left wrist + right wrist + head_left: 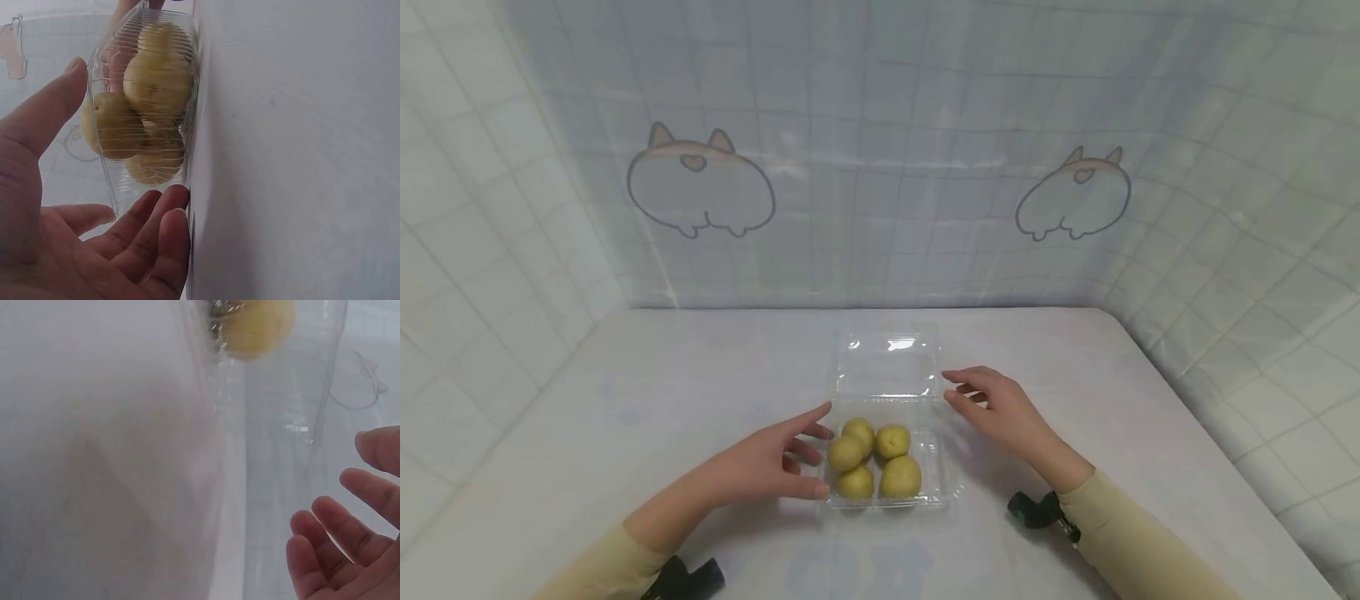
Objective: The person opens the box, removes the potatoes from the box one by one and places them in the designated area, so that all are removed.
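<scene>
A clear plastic clamshell box (pixel 933 471) sits on the table with its lid (pixel 887 371) folded back, away from the person. Inside lie several yellow potatoes (pixel 901 477), one resting up on others at the left. The left hand (pixel 760 462) spreads along the box's left side, thumb tip near the front corner and index fingertip near the hinge. In the left wrist view, the thumb and fingers flank the ribbed wall (pixel 134 119) with a gap between them. Off to the right of the lid, the right hand (pixel 1000 408) hovers with loosely bent fingers, nothing in it.
A pale cloth covers the table (pixel 715 358). Tiled-pattern curtains (pixel 887 150) with cartoon animal drawings hang behind and along both sides. Dark wrist devices (pixel 1037 510) sit on both forearms.
</scene>
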Demonstrator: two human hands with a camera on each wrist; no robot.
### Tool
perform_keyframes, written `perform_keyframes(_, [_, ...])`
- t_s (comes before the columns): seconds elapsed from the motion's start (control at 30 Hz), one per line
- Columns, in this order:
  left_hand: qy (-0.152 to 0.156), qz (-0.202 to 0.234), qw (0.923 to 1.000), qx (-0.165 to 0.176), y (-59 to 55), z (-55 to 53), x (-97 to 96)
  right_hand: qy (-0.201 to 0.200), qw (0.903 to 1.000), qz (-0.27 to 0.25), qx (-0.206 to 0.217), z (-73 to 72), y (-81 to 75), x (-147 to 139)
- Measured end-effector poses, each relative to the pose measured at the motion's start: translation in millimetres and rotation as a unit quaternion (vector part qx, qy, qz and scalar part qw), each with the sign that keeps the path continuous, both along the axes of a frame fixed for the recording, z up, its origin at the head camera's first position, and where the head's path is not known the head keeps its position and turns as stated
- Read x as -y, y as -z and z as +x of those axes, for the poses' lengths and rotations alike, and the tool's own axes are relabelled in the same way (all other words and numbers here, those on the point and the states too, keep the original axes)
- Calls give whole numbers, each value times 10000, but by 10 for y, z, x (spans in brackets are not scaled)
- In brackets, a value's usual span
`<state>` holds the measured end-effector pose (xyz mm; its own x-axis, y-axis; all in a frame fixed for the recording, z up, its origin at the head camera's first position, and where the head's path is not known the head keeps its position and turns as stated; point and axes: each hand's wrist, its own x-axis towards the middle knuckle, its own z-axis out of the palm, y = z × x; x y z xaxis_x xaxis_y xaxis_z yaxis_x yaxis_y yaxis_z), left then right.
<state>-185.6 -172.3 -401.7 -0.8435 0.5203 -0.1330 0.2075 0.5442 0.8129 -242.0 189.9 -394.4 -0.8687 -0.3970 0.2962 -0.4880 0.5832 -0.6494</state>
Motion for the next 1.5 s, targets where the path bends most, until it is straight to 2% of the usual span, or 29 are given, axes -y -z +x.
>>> perform_keyframes(0.17, [77, -24, 9999, -75, -20, 27, -15, -299, 9994, 31, -170, 65, -67, 60])
perform_keyframes(0.33, [68, 5, 10000, -70, -17, 34, -30, -891, 9959, 0, -166, 121, -126, 190])
perform_keyframes(0.57, [17, 68, 10000, -43, 17, 19, -49, -1731, 9849, -26, 9, 174, -161, 403])
perform_keyframes(0.9, [65, 89, 9999, -25, -15, 36, -50, -2283, 9716, 621, 56, 196, -165, 673])
perform_keyframes(1.17, [59, 54, 10000, -5, -17, 39, -46, -2746, 9599, 562, -18, 211, -148, 831])
perform_keyframes(1.5, [57, 12, 10000, -16, -9, 44, -46, -3048, 9467, 1013, -237, 196, -86, 925])
